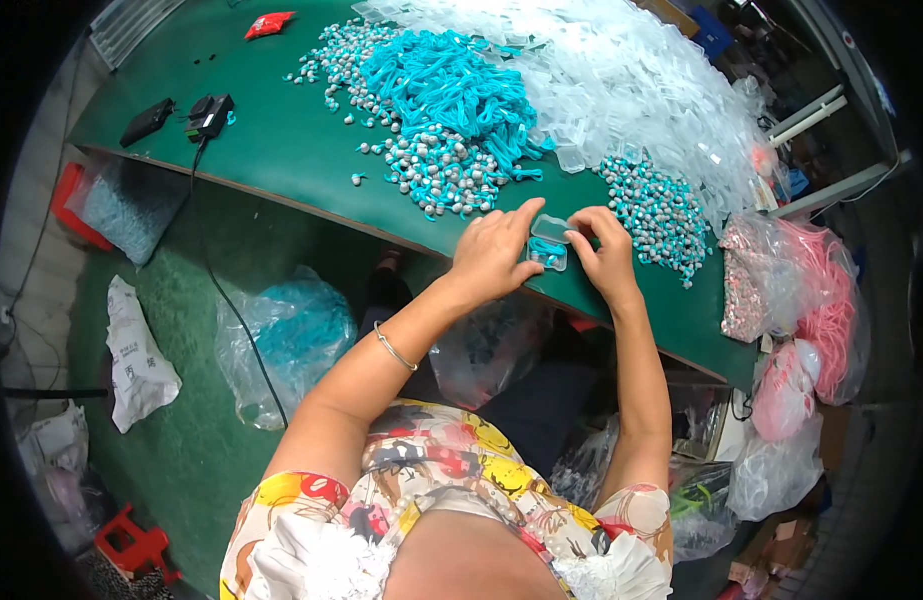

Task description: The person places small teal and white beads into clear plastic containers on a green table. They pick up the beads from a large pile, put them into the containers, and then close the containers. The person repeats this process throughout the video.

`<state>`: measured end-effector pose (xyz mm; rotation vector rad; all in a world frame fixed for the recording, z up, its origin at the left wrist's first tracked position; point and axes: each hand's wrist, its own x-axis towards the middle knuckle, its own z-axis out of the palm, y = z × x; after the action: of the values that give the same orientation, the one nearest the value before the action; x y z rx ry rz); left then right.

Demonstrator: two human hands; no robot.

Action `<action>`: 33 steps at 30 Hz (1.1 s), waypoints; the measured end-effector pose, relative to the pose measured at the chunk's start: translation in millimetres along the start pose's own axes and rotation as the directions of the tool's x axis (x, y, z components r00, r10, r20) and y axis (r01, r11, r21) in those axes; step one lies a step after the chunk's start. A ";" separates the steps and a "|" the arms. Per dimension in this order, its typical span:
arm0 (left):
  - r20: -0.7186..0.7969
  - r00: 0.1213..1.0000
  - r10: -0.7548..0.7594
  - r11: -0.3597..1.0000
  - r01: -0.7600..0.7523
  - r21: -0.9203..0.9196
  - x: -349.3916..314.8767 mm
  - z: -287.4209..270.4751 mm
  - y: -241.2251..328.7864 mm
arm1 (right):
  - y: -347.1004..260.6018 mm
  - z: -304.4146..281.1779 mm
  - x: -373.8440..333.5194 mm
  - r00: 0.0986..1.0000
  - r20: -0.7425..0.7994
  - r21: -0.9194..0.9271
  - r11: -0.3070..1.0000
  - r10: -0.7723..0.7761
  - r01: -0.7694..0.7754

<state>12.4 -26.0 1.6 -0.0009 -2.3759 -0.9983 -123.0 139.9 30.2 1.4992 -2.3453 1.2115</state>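
Observation:
At the table's near edge, a small clear plastic case (548,256) stands with its lid (551,228) raised. Coiled teal cord lies inside it. My left hand (494,247) holds the case from the left, thumb at its near corner and index finger stretched along its far side. My right hand (603,248) pinches the right edge of the lid between thumb and fingers. Just beyond my left hand is a heap of small grey-and-teal plugs (441,170), with a pile of teal cords (446,85) behind. More such plugs (656,210) lie right of my right hand.
A big mound of clear plastic cases (631,75) covers the far right of the green table (281,125). Black devices (209,117) with a hanging cable and a red packet (269,25) lie left. Bags of pink cords (826,310) hang at the right edge; filled bags (286,340) stand below.

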 end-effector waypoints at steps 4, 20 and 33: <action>0.008 0.995 0.102 0.986 -0.103 0.135 -1.6 2.0 -1.1 | -12.1 -6.1 -16.8 0.991 0.097 0.026 0.995 -0.097 0.095; -0.087 0.993 0.076 0.991 -0.085 -0.101 -10.5 6.5 -1.0 | 9.2 8.8 20.1 0.948 0.257 0.450 0.845 0.188 -0.290; 0.009 0.971 0.239 0.965 -0.239 0.104 -27.9 -10.6 21.3 | 39.2 8.5 41.9 0.979 -0.144 -0.506 0.861 -0.146 0.054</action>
<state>45.6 -11.8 7.9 -0.2415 -2.3534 -0.7590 -173.1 111.8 22.3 1.2534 -2.1956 0.6055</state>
